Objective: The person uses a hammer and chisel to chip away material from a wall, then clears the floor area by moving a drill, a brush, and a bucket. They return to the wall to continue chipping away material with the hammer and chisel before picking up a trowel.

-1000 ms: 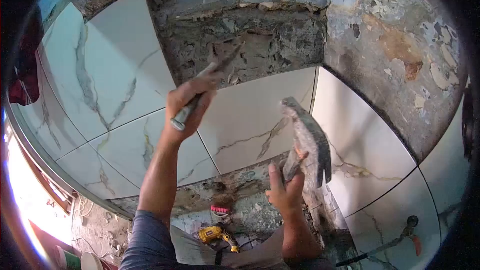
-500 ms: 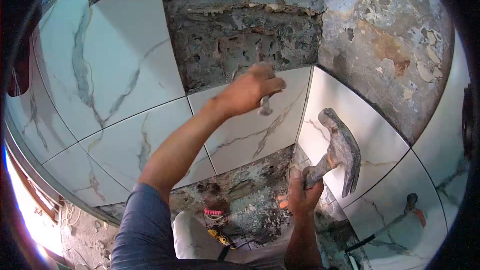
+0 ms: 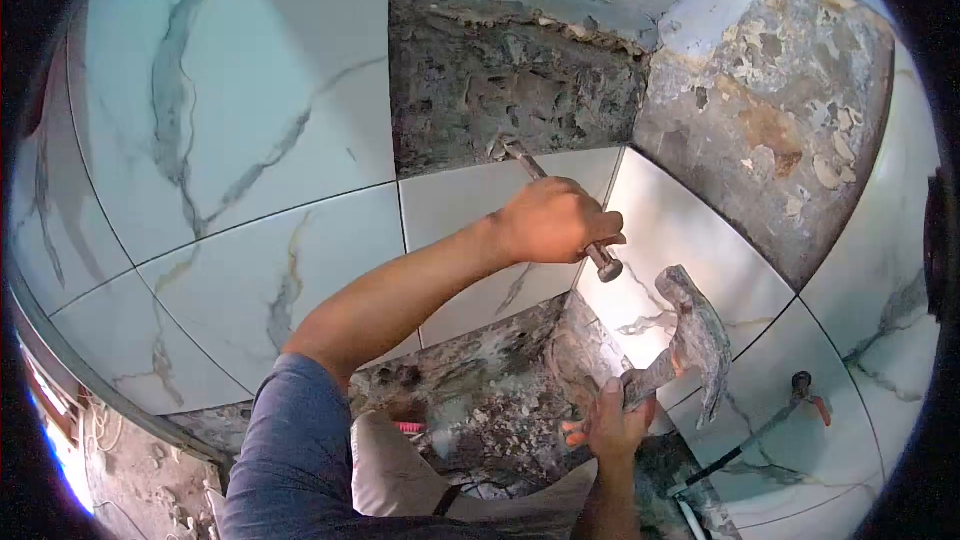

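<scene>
My left hand (image 3: 558, 222) is closed around a metal chisel (image 3: 527, 162) with a round struck end. The chisel slants up and left, and its tip meets the rough cement wall (image 3: 510, 90) just above the top edge of a marbled white tile (image 3: 455, 205). Lower right, my right hand (image 3: 615, 424) grips a worn, cement-smeared claw hammer (image 3: 700, 345) by its handle close to the head. The hammer head is apart from the chisel, below and right of its struck end.
A tap with a red handle (image 3: 822, 410) sticks out of the right tiled wall. Broken bits lie on the rough floor (image 3: 510, 410), beside a pink brush (image 3: 409, 428) partly hidden by my leg. Bare patchy plaster (image 3: 760, 110) covers the upper right wall.
My left hand has shifted right and down, tilting the chisel so its tip shows against the cement. The hammer has dropped slightly lower. The view has moved closer to the wall.
</scene>
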A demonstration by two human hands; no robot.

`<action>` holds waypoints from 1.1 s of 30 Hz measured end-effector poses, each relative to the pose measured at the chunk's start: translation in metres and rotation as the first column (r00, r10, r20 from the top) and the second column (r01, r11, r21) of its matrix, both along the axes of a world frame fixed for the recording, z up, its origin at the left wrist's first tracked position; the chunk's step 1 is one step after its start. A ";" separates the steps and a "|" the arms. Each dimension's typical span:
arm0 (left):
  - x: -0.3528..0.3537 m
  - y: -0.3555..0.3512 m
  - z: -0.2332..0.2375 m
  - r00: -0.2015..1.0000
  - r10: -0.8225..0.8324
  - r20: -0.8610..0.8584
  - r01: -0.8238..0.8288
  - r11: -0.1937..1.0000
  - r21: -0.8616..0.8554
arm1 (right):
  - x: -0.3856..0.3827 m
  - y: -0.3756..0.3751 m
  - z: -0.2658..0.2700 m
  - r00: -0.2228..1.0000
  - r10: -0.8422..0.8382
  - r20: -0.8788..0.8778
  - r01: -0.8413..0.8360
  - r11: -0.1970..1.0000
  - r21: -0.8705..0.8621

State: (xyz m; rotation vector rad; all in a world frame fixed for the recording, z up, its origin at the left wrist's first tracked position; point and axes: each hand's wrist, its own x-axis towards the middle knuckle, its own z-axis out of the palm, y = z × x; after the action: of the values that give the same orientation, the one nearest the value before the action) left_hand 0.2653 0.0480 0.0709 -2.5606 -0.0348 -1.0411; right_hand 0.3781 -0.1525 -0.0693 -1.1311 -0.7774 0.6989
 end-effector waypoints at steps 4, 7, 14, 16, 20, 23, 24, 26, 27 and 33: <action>-0.008 0.002 -0.002 0.986 0.151 0.076 -0.156 0.986 0.053 | 0.000 -0.007 -0.002 0.999 -0.031 -0.039 0.032 0.999 0.025; -0.009 0.011 0.001 0.970 0.180 0.161 -0.192 0.979 0.063 | 0.007 -0.008 -0.012 0.999 -0.008 -0.032 0.009 1.000 0.030; 0.029 -0.003 -0.013 0.954 -0.147 0.262 0.163 0.986 -0.039 | 0.004 -0.005 -0.006 0.990 -0.066 -0.128 0.082 0.989 0.123; 0.038 -0.016 -0.006 0.976 -0.128 0.179 0.131 0.991 -0.004 | -0.001 -0.005 0.003 0.981 -0.093 -0.168 0.124 0.976 0.180; 0.055 0.028 -0.003 0.981 -0.149 0.126 0.145 0.989 0.037 | 0.008 -0.010 -0.001 0.986 -0.088 -0.144 0.113 0.979 0.170; 0.052 0.049 -0.011 0.990 -0.113 0.083 0.113 0.994 0.009 | 0.022 -0.007 -0.021 0.996 -0.074 -0.053 0.086 0.957 0.276; 0.049 0.047 -0.014 0.995 -0.093 0.045 0.093 0.996 0.008 | 0.022 -0.006 -0.020 0.997 -0.058 -0.060 0.073 0.954 0.290; 0.039 0.042 -0.017 0.998 -0.063 0.020 0.064 0.998 -0.024 | 0.022 -0.005 -0.020 0.996 -0.045 -0.074 0.065 0.952 0.298; 0.032 0.035 -0.017 0.999 -0.031 0.005 0.032 0.998 -0.056 | 0.023 -0.004 -0.022 0.999 -0.039 -0.022 0.044 0.946 0.322; 0.006 0.008 -0.008 0.981 -0.031 0.191 0.024 0.999 0.043 | 0.027 0.006 -0.035 0.992 -0.077 -0.099 0.102 0.955 0.278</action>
State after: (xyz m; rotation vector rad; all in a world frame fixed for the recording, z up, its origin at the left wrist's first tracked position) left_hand 0.2711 0.0558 0.0631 -2.4223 -0.0288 -1.2831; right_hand 0.4046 -0.1467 -0.1047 -0.8646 -0.7212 0.5376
